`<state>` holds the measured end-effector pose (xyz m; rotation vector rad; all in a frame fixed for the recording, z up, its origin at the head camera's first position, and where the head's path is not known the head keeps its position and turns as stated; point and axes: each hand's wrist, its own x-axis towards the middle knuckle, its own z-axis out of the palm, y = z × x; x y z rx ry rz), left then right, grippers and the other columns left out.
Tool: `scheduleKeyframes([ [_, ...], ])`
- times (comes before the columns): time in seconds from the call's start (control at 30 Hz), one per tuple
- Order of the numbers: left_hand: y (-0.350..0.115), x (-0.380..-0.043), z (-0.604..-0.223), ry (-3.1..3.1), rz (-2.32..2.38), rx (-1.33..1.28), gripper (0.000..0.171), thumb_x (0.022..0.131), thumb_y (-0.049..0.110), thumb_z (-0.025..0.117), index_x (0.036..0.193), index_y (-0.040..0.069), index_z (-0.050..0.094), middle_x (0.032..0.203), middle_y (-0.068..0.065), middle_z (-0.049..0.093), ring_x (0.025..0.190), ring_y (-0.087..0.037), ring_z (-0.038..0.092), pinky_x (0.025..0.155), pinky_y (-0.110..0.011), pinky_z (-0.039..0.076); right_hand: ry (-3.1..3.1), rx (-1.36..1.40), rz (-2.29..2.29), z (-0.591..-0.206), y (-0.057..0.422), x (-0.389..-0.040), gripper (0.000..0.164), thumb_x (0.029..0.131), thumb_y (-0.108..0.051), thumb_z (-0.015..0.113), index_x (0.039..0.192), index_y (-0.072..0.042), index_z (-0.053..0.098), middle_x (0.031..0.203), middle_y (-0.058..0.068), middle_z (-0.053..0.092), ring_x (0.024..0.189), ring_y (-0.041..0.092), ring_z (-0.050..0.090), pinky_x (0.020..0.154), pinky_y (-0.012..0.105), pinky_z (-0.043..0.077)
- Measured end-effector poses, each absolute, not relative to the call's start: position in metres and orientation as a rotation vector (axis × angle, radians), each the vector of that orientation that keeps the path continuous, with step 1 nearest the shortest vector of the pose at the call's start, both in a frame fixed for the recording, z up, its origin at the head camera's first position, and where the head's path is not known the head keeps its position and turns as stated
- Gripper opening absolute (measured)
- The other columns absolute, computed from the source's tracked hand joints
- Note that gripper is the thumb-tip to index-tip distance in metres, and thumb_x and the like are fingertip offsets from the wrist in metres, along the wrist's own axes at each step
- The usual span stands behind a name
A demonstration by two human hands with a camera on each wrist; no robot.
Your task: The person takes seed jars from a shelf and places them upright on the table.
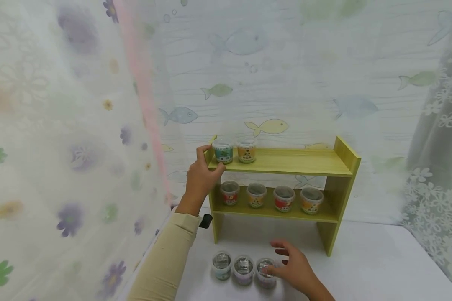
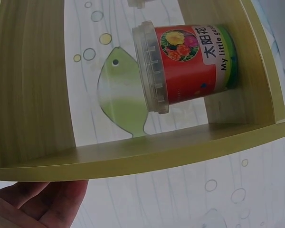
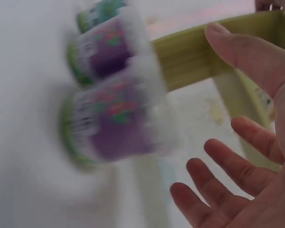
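Left hand (image 1: 201,179), at the near end of the upper board (image 1: 297,160): the left side panel (image 2: 147,146) rises beside its fingers, and the teal cup (image 1: 224,154) blocks passage immediately rightward, with the orange cup (image 1: 246,153) just beyond; past both, a broad lane runs to the right side panel (image 1: 347,158). Below this grip, four cups (image 1: 256,196) on the lower board (image 1: 328,212) leave only narrow gaps. Right hand (image 1: 295,267): three tightly ranked cups (image 1: 243,271) obstruct its left; passage opens ahead beneath the lower board, and bare tabletop (image 1: 373,259) extends rightward.
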<state>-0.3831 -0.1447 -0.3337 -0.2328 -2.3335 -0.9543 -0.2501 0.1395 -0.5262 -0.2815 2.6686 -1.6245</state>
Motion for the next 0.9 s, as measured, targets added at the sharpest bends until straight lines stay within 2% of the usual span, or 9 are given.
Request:
scheduleKeyframes([
  [0.2,-0.143,-0.382,-0.333,-2.333,-0.957,-0.235,0.07,0.092,0.05,0.06,0.152,0.031,0.031,0.055,-0.004,0.046,0.039,-0.017,0.03,0.038,-0.035,0.033,2.781,-0.37,-1.588,-0.491,0.14,-0.261,0.069,0.073,-0.041,0.093,0.13,-0.018,0.063,0.135,0.005,0.066,0.128,0.035,0.061,0.102,0.053,0.052],
  [0.37,-0.143,-0.381,-0.333,-2.33,-0.95,-0.236,0.069,0.093,0.05,0.06,0.152,0.031,0.031,0.055,-0.004,0.046,0.039,-0.018,0.03,0.039,-0.034,0.033,2.823,-0.491,-1.602,-0.46,0.139,-0.264,0.066,0.076,-0.036,0.092,0.133,-0.019,0.062,0.136,0.002,0.065,0.128,0.032,0.06,0.105,0.055,0.05],
  [0.5,-0.143,-0.381,-0.333,-2.321,-0.944,-0.236,0.068,0.093,0.05,0.06,0.152,0.031,0.031,0.055,-0.004,0.046,0.039,-0.018,0.031,0.039,-0.035,0.033,2.97,-0.742,-1.542,-0.433,0.138,-0.266,0.055,0.08,-0.026,0.09,0.127,-0.014,0.064,0.126,0.003,0.069,0.117,0.027,0.065,0.093,0.046,0.057],
  [0.67,-0.143,-0.381,-0.334,-2.323,-0.959,-0.243,0.069,0.092,0.049,0.061,0.152,0.031,0.031,0.055,-0.004,0.048,0.039,-0.018,0.033,0.04,-0.035,0.035,3.213,-1.092,-1.438,-0.397,0.137,-0.271,0.042,0.08,-0.019,0.089,0.117,-0.015,0.069,0.109,-0.002,0.072,0.095,0.016,0.068,0.075,0.034,0.059],
  [0.77,-0.143,-0.381,-0.335,-2.316,-0.955,-0.243,0.069,0.092,0.049,0.06,0.152,0.031,0.031,0.057,-0.005,0.051,0.039,-0.019,0.036,0.041,-0.036,0.036,3.3,-1.208,-1.489,-0.379,0.134,-0.277,0.035,0.08,-0.016,0.089,0.11,-0.013,0.071,0.102,-0.003,0.072,0.085,0.012,0.067,0.069,0.034,0.059],
  [0.9,-0.145,-0.383,-0.337,-2.309,-0.945,-0.236,0.069,0.092,0.05,0.06,0.151,0.032,0.031,0.058,-0.006,0.051,0.04,-0.019,0.035,0.04,-0.036,0.035,3.339,-1.244,-1.616,-0.359,0.129,-0.289,0.03,0.083,-0.016,0.086,0.109,-0.009,0.071,0.101,-0.001,0.072,0.089,0.015,0.069,0.069,0.037,0.059],
])
